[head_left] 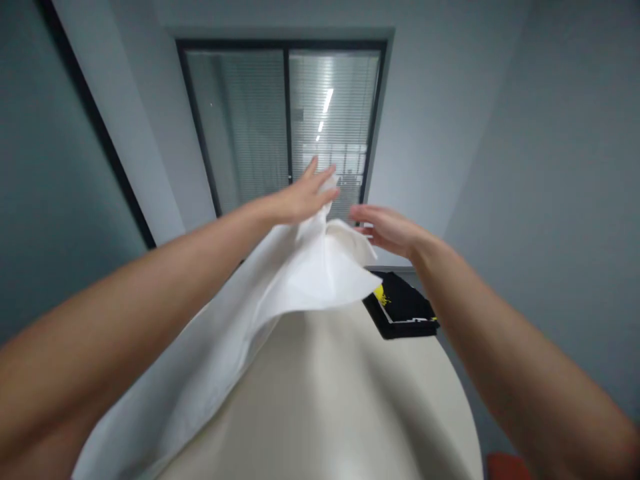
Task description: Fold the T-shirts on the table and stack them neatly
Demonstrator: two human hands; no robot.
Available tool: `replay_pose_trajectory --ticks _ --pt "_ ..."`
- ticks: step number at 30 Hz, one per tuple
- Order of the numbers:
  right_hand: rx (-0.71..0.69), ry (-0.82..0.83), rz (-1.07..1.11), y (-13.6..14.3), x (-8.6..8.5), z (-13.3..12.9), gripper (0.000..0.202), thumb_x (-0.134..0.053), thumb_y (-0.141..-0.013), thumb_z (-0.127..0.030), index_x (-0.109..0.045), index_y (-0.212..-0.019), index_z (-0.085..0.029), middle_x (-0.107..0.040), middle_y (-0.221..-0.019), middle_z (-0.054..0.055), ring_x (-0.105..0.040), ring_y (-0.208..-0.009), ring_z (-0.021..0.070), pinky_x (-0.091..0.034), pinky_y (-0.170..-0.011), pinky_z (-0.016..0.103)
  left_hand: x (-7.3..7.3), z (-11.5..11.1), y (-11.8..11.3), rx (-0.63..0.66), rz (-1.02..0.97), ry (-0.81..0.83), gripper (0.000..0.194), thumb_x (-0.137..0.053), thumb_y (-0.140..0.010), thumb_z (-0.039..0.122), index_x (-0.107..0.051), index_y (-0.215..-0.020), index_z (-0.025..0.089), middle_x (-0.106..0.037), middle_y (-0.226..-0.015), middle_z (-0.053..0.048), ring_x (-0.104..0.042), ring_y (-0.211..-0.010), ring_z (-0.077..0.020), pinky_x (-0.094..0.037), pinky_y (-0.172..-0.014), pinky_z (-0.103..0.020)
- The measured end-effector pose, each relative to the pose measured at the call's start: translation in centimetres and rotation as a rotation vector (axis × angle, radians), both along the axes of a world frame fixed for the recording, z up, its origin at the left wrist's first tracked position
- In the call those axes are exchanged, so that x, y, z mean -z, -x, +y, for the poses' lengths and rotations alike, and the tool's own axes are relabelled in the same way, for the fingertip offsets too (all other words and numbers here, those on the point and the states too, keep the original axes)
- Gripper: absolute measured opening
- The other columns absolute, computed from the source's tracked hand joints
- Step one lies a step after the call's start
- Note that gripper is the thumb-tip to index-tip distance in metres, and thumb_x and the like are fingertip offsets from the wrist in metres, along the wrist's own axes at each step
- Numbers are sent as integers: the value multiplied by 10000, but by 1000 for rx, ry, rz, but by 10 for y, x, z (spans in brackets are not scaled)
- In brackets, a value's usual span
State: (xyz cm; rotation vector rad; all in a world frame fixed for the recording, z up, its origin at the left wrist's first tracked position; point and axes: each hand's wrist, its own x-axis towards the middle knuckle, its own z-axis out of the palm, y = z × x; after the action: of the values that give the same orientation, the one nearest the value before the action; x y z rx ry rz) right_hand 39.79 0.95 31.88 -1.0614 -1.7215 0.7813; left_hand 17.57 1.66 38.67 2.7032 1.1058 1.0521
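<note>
A white cloth (310, 267) is up in the air over the table, bunched near its top and trailing down to the lower left. At its top is my left hand (307, 193), fingers spread, with the fabric against or just behind them; no firm grip shows. To the right of the cloth, my right hand (387, 229) is raised with fingers apart and slightly blurred. A small gap seems to separate it from the cloth's loose edge. Whether the cloth is a garment, I cannot tell.
A pale table (340, 400) with a rounded right edge lies below. Folded black cloth (407, 300) with yellow and white print rests at its far right. Behind stands a window with blinds (285, 127). Something red (507, 467) shows at the bottom right.
</note>
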Motion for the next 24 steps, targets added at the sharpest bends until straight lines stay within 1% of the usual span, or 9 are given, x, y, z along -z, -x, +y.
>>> replay_pose_trajectory --ticks 1,3,7,9,11,14,18,21,24 --pt "128 105 -97 -26 31 19 380 -563 -955 -436 -666 -1205 -168 -715 -1180 98 -707 -937 171 -565 -778 294 36 -6 0 -63 83 88 685 -515 -991 465 -285 -1566 171 -48 -1691 -166 -97 -1547 -351 -185 -1222 -510" --pt "420 253 -432 -78 90 45 340 -533 -968 -344 -668 -1229 -172 -723 -1188 100 -705 -1001 183 -540 -828 270 115 -25 8 -148 231 254 715 -475 -987 499 -219 -1599 232 64 -1696 -143 -145 -1541 -351 -220 -1224 -488" --pt "638 349 -605 -147 173 44 363 -633 -882 -272 -696 -1163 -50 -696 -1198 232 -632 -1193 317 -479 -952 340 263 -79 42 -334 547 486 864 -624 -857 593 -260 -1595 328 43 -1689 -130 -84 -1502 -501 -193 -1174 -662" --pt "686 390 -648 -162 197 35 428 -647 -881 -337 -681 -1205 -60 -692 -1197 243 -628 -1200 337 -482 -942 361 318 -104 60 -349 575 577 940 -676 -807 608 -233 -1598 359 0 -1688 -128 -65 -1499 -505 -203 -1163 -680" --pt "713 417 -689 -168 214 32 487 -636 -898 -400 -663 -1243 -58 -684 -1201 258 -630 -1196 346 -485 -936 373 357 -123 72 -359 534 570 842 -604 -863 617 -263 -1590 365 -59 -1691 -97 -62 -1515 -468 -214 -1176 -658" --pt "794 387 -803 -170 226 40 472 -577 -945 -418 -656 -1270 -86 -676 -1217 251 -634 -1190 339 -491 -929 377 387 -132 74 -436 445 426 597 -468 -966 546 -430 -1527 346 -278 -1657 -50 -171 -1534 -385 -220 -1216 -582" --pt "819 371 -933 -167 223 49 327 -538 -960 -293 -693 -1223 -178 -675 -1229 213 -658 -1144 333 -510 -895 403 381 -117 56 -417 393 299 424 -423 -988 305 -607 -1366 250 -588 -1433 -74 -476 -1368 -282 -355 -1171 -457" --pt "836 374 -953 -163 216 48 332 -466 -978 -244 -681 -1223 -180 -672 -1214 229 -667 -1115 350 -516 -874 438 364 -98 42 -425 329 239 437 -408 -968 203 -580 -1370 219 -555 -1459 -87 -497 -1335 -248 -401 -1134 -410" --pt "885 331 -962 -159 208 42 353 -403 -1004 -255 -641 -1242 -148 -664 -1199 259 -664 -1109 353 -510 -880 451 354 -83 32 -510 308 102 500 -468 -954 222 -496 -1452 187 -361 -1607 -126 -330 -1470 -296 -282 -1211 -456"
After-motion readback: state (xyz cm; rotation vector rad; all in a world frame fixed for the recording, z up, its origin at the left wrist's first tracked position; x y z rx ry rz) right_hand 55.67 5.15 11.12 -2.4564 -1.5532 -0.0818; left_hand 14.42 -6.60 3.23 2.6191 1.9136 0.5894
